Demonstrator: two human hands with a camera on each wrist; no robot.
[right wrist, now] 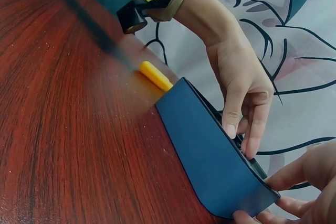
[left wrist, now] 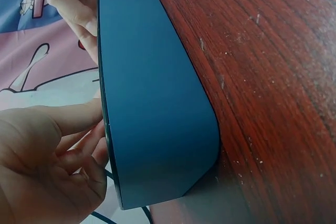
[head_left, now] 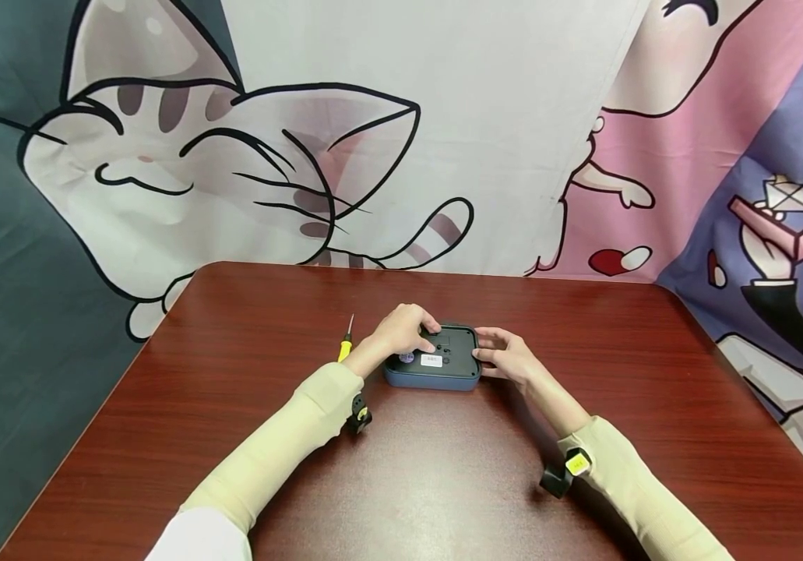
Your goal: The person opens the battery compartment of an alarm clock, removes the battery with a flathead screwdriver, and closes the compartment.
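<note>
You seem to be working on the panel (head_left: pixel 456 357) of the box (head_left: pixel 434 381), centre frame. Your left hand (head_left: pixel 401 329) rests there; I cannot tell whether it pinches anything. Your right hand (head_left: pixel 506 357) touches the end, fingers nearly straight; the next move likely needs that brace.

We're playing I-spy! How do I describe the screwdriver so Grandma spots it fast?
On the reddish-brown table, find the left hand at the blue box. Just left of that wrist lies the screwdriver. Unlike the chunky box, it's slim, with a yellow handle and thin shaft.
</note>
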